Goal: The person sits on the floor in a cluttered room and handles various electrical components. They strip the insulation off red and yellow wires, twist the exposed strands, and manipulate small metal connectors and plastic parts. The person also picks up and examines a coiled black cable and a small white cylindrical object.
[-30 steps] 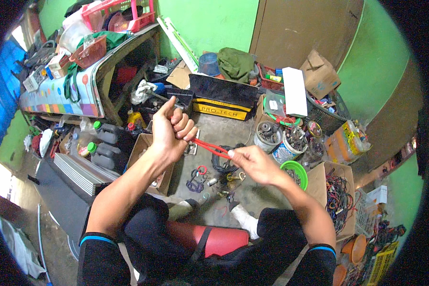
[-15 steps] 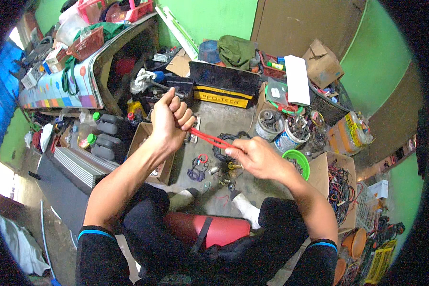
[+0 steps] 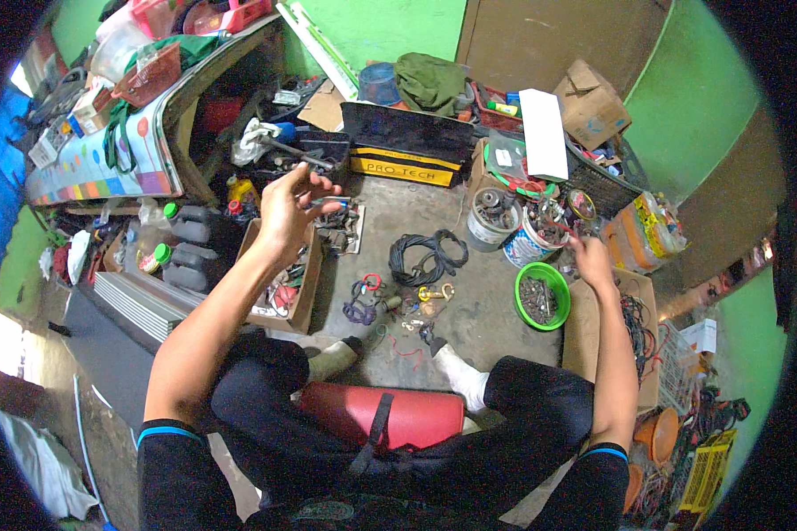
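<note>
My left hand (image 3: 292, 208) is raised over the cardboard box of small parts (image 3: 303, 301), palm up and fingers spread, with nothing clearly in it. My right hand (image 3: 591, 258) reaches far right, fingers curled, beside a tin of metal parts (image 3: 533, 239) and above a flat cardboard sheet (image 3: 589, 336). A thin red sliver shows at its fingertips; I cannot tell whether it is held. A coil of black cable (image 3: 425, 254) and a green bowl of screws (image 3: 540, 299) lie on the concrete floor between the hands.
A black and yellow tool bag (image 3: 407, 152) stands at the back. A grey bucket (image 3: 490, 217), an orange container (image 3: 648, 232), dark jerry cans (image 3: 195, 257) and a colourful bench (image 3: 106, 164) surround me. A red stool cushion (image 3: 390, 416) is between my legs.
Both hands were together at the centre, pulling a thin red strip between them. They have separated: the left opened and stayed up, the right swung out to the right toward the tin.
</note>
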{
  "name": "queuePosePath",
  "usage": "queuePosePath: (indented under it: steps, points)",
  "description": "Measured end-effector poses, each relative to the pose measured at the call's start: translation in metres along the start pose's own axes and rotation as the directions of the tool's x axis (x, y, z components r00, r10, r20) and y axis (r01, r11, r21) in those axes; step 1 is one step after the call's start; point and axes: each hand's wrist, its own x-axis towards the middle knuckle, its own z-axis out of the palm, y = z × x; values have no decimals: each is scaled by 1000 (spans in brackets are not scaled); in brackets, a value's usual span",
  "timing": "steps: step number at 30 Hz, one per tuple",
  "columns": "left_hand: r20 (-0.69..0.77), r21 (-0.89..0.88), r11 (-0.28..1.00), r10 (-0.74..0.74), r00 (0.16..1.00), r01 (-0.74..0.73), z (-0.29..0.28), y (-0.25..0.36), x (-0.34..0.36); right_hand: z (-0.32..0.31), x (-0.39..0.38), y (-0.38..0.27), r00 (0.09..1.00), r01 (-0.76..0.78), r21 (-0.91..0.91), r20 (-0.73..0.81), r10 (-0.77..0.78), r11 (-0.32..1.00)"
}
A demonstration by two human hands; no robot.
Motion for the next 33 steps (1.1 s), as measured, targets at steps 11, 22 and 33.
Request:
queuePosePath:
  steps: [11, 22, 33]
  points:
    - [-54, 96, 995, 20, 998, -14, -38, 12, -6, -11, -118, 268, 844, -433, -86, -388, 370, 897]
    - [83, 169, 984, 32, 996, -45, -39, 10, -7, 39, -231, 331, 709, -601, -499, 28, 704, 625]
    - [53, 287, 954, 72, 996, -84, -36, 11, -3, -17, -162, 270, 715, -683, -475, -281, 640, 555]
